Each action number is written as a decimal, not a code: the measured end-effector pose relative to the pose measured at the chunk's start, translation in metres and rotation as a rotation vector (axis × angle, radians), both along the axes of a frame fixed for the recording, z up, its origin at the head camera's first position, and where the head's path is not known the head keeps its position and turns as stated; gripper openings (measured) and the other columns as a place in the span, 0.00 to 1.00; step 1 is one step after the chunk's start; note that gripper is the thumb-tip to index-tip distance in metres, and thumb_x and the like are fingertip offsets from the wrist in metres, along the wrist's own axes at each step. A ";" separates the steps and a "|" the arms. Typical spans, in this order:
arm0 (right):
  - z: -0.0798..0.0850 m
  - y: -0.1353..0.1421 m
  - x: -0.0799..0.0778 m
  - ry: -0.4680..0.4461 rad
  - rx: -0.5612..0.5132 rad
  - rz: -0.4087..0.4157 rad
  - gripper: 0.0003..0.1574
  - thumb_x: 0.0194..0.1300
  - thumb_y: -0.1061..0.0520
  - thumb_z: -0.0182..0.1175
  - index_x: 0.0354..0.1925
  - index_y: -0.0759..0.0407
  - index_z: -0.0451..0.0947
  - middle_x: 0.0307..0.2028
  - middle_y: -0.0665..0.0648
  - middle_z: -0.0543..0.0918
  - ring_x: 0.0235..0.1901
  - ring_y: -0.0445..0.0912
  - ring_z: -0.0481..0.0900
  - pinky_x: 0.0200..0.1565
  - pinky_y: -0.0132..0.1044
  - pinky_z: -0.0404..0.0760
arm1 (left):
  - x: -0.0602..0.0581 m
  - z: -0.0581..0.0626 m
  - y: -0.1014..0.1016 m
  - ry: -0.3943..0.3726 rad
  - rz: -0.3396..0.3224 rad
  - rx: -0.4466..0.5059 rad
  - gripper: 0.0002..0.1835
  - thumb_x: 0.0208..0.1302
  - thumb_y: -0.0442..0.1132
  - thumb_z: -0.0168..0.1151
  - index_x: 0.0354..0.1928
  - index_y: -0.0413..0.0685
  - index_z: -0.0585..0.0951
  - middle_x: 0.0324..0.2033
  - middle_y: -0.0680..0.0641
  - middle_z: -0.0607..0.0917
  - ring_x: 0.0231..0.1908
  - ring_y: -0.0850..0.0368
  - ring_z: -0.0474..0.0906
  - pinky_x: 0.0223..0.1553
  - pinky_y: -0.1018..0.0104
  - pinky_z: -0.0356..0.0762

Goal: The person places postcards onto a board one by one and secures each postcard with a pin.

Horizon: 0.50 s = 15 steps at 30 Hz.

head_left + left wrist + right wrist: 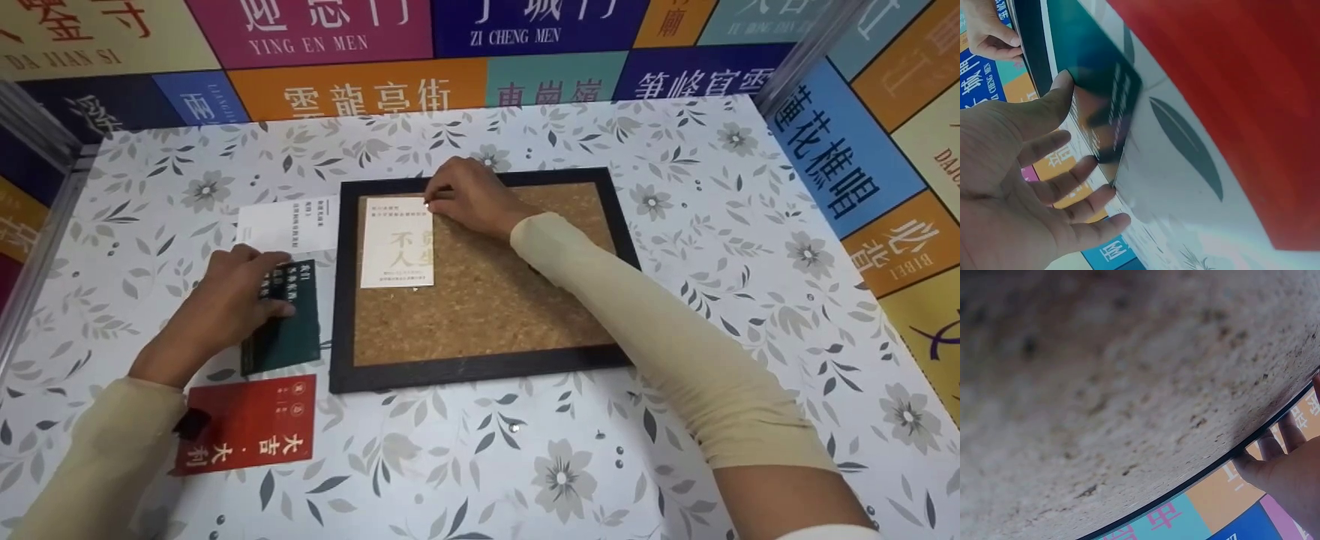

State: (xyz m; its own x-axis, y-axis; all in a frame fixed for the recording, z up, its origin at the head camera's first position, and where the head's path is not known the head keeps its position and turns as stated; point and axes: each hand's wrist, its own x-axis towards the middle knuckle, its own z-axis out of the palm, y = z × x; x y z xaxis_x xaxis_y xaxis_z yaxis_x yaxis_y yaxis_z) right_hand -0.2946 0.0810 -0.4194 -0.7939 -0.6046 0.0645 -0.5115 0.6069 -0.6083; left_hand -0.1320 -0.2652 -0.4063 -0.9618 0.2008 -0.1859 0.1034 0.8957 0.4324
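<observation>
A cork board (487, 315) in a black frame lies on the table, with a white card (397, 259) bearing gold characters at its upper left. My right hand (476, 199) is at that card's upper right corner, thumb and forefinger pinched together on what looks like a small push pin, mostly hidden by the fingertips. Left of the frame, my left hand (236, 292) touches a dark green card (296, 337) with loosely spread fingers and thumb. In the left wrist view, the thumb and fingertips meet the edge of this green card (1081, 45).
A red card (251, 427) lies below the green one, near the left wrist. Above the green card is another white card (289, 225). Small pins (514, 427) lie on the flowered table (450, 480) in front of the board. Colourful lettered panels (360, 90) stand behind.
</observation>
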 end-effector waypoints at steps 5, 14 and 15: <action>-0.001 0.000 -0.001 0.013 0.003 0.004 0.10 0.79 0.56 0.69 0.51 0.57 0.94 0.51 0.55 0.89 0.57 0.49 0.81 0.67 0.45 0.75 | 0.001 0.000 -0.004 -0.011 0.065 -0.025 0.44 0.65 0.37 0.80 0.80 0.36 0.70 0.66 0.22 0.71 0.63 0.24 0.63 0.61 0.24 0.76; 0.001 0.001 0.000 0.014 0.002 0.003 0.10 0.79 0.56 0.69 0.51 0.57 0.93 0.52 0.55 0.89 0.57 0.49 0.81 0.68 0.45 0.74 | 0.002 0.002 -0.012 -0.010 0.101 0.003 0.35 0.67 0.31 0.76 0.72 0.26 0.75 0.58 0.21 0.74 0.58 0.26 0.66 0.58 0.27 0.77; 0.001 0.001 0.000 0.014 0.002 0.003 0.10 0.79 0.56 0.69 0.51 0.57 0.93 0.52 0.55 0.89 0.57 0.49 0.81 0.68 0.45 0.74 | 0.001 0.003 -0.013 -0.003 0.097 0.010 0.33 0.67 0.29 0.75 0.71 0.24 0.76 0.57 0.21 0.75 0.57 0.26 0.67 0.57 0.28 0.77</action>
State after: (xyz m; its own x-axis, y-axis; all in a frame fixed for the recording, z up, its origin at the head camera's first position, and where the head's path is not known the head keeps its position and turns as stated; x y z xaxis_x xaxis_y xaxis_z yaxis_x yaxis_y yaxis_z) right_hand -0.2941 0.0818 -0.4182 -0.7909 -0.6074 0.0745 -0.5222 0.6063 -0.5997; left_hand -0.1307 -0.2786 -0.4033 -0.9762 0.1088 -0.1877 0.0151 0.8973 0.4412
